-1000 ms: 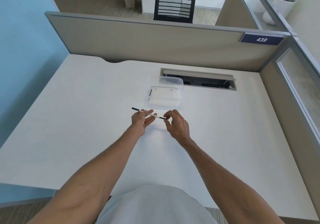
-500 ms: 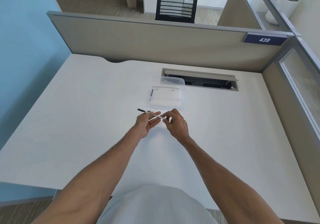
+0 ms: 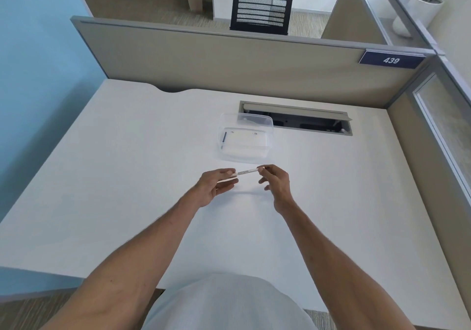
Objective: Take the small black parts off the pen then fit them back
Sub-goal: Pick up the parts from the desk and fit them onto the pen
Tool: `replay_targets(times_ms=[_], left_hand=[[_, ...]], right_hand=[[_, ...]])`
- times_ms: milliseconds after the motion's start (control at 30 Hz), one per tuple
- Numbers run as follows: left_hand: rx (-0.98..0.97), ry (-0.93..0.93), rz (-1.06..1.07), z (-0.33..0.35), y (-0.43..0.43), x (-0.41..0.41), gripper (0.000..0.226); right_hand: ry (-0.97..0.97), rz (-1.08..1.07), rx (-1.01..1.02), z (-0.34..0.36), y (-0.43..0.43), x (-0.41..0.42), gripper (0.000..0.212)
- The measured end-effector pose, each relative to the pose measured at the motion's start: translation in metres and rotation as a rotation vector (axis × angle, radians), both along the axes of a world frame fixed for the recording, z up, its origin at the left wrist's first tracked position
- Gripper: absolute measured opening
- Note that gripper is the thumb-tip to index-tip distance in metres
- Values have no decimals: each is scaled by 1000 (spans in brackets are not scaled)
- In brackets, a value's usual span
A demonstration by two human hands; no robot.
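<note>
- A second earlier the pen [image 3: 246,171] showed a black tip past the left hand [image 3: 213,186]; that tip was gone from view.
- Left hand's fingertips lightly held one end; its other fingers were loose.
- Right hand [image 3: 275,182] pinched the other end.
- Pen hung above the desk [image 3: 127,164], near the box [image 3: 244,136].
- Probably a part had come off.

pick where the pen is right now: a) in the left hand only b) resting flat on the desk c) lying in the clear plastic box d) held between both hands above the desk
d: the pen spans the gap between the left hand and right hand, fingertips at each end, in front of the clear plastic box and above the desk.
</note>
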State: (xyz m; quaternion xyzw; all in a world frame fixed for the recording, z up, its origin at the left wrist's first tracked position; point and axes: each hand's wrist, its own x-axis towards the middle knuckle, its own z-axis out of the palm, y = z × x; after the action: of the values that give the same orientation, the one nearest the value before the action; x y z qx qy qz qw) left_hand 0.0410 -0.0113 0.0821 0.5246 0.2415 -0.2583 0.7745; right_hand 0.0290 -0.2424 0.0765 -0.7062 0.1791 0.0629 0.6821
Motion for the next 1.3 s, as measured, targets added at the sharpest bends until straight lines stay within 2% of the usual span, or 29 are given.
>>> replay_targets(times_ms=[200,333,533,667,867,1033,1300], left_hand=[[59,-19,-206,4,-3,-3,30],[72,-11,-264,5,-9,-5,33],[44,-7,-372,9,-16,-6,35],[13,-3,-451,10,-18,-7,36],[-4,-14,-540,15,-26,-7,37],[2,-17,-589,16,-26,-8,39],[-37,43,-638,21,-26,-10,52]], right_hand=[[97,-103,130,-4,-3,-3,19],[88,-105,298,-1,0,-4,16],[118,-268,760,14,12,2,58],[162,-367,989,19,17,5,68],[238,-388,1023,29,20,7,57],[208,-298,947,31,19,5,59],[196,-409,921,37,12,7,50]])
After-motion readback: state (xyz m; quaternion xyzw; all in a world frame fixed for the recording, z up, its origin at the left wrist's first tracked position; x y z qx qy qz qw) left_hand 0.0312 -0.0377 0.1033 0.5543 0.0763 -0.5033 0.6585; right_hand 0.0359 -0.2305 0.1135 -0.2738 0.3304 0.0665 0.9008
